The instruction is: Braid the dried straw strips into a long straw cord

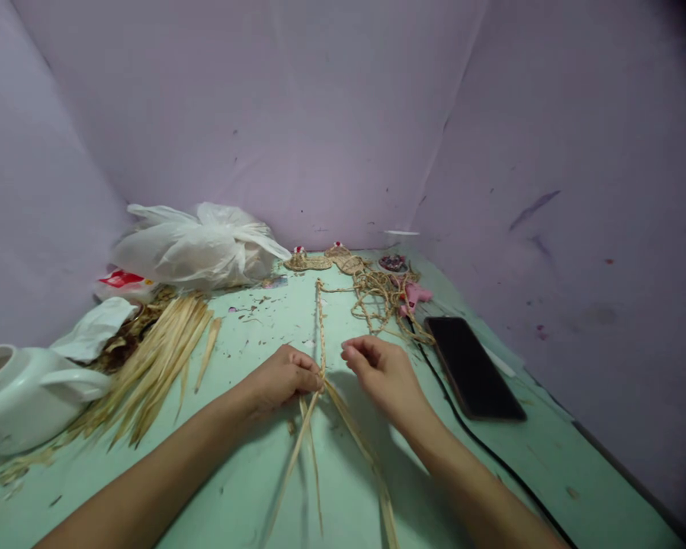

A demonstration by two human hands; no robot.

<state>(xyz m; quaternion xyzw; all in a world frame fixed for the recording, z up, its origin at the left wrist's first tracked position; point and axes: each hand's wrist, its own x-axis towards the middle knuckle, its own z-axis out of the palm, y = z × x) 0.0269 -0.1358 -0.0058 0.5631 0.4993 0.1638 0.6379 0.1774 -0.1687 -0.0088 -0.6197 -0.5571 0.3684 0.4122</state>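
Observation:
A thin braid of dried plant fibre point(321, 328) runs away from me down the middle of the green table. My left hand point(290, 375) pinches its near end, where the loose strands point(363, 442) fan out toward me. Just right of the braid, my right hand point(380, 366) is raised with its fingers curled and apart, and no strand shows in it. From the far end of the braid, a finished length leads right into a tangled heap of braided cord point(377, 296).
At left lie a bundle of dried strips point(157, 366), a white pitcher point(17, 396) and a white plastic bag point(200, 248). Two woven slippers point(309, 261) sit at the back. A pink glue gun point(416, 296), black cable point(463, 427) and phone point(473, 367) are at right.

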